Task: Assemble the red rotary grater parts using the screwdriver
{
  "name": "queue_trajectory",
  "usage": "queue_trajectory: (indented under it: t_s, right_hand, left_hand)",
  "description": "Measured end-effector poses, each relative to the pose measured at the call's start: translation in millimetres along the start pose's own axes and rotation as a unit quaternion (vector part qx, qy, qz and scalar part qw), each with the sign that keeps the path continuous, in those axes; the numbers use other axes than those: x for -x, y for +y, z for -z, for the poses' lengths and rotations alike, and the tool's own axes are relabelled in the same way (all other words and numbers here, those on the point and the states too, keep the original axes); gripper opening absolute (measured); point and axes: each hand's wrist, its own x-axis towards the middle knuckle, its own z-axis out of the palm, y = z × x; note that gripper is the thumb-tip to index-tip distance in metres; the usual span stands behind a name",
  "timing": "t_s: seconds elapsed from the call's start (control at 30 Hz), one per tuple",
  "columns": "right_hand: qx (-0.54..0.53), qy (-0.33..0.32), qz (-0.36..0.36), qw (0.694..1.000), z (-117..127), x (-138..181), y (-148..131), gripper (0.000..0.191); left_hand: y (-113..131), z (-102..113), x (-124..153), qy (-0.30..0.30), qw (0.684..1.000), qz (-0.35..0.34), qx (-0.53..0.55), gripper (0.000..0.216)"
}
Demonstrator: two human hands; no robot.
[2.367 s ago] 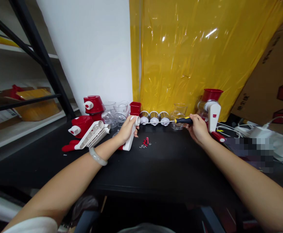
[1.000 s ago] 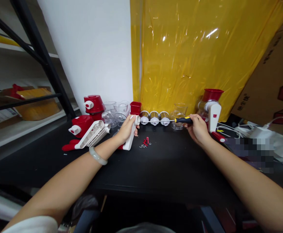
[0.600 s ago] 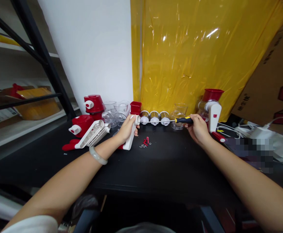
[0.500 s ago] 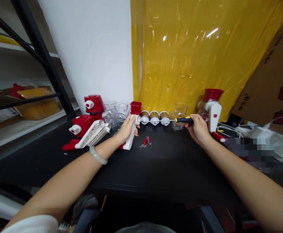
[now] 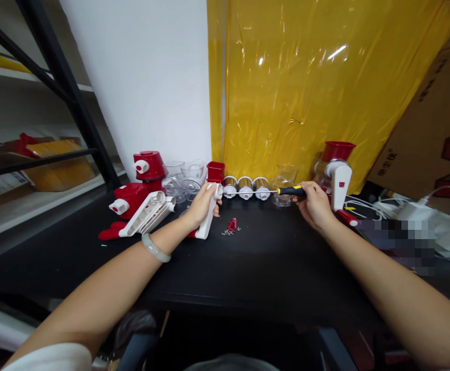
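Note:
My left hand (image 5: 202, 207) is closed around a white crank handle (image 5: 207, 222) with a red grip, its round end up. My right hand (image 5: 316, 206) grips the black-and-yellow handle of a screwdriver (image 5: 291, 190). The long shaft lies level and points left, its tip at the round end of the crank handle; whether it meets a screw there is too small to tell. Below, on the black table (image 5: 248, 273), is a small pile of screws (image 5: 228, 232) with small red parts (image 5: 233, 223).
At the left are more white crank handles (image 5: 147, 214) and red grater bodies (image 5: 131, 200). Behind my hands stand clear plastic parts (image 5: 184, 180), a red hopper (image 5: 216, 171) and three grater drums (image 5: 246, 188). An assembled grater (image 5: 338, 178) and white cables (image 5: 410, 211) are at the right.
The screwdriver and my right hand have shifted very slightly left. My left hand keeps the crank handle in the same place.

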Motion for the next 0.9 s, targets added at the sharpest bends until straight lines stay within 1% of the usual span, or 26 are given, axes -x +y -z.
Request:
queue_trajectory:
  t_s: [0.1, 0.27, 0.37, 0.5, 0.6, 0.7, 0.77, 0.9]
  right_hand:
    - [-0.004, -0.010, 0.000, 1.000, 0, 1, -1, 0.025]
    - [-0.031, -0.015, -0.023, 0.999, -1, 4, -7, 0.025]
    - [-0.036, -0.031, -0.025, 0.999, -2, 5, -8, 0.023]
    - [0.003, -0.051, 0.006, 0.999, 3, 4, -6, 0.024]
    - [0.085, -0.047, 0.043, 0.994, 11, 1, -5, 0.027]
    - [0.151, -0.055, 0.058, 0.985, 16, -2, -4, 0.029]
    - [0.156, -0.055, 0.070, 0.984, 16, -3, -4, 0.028]
    - [0.101, -0.084, 0.073, 0.989, 10, -1, -5, 0.025]
  left_hand:
    - [0, 1, 0, 0.003, 1.000, -0.001, -0.002, 0.032]
    - [0, 3, -2, 0.005, 1.000, -0.006, -0.006, 0.031]
    - [1, 2, -2, 0.006, 1.000, -0.003, -0.003, 0.031]
    - [1, 2, -1, 0.012, 1.000, -0.001, -0.001, 0.031]
    - [2, 3, -1, 0.021, 1.000, 0.001, 0.001, 0.031]
    - [2, 3, -2, 0.024, 1.000, 0.000, 0.000, 0.031]
    - [1, 3, -2, 0.022, 1.000, 0.001, -0.001, 0.032]
    - [1, 3, -2, 0.020, 1.000, 0.003, -0.002, 0.033]
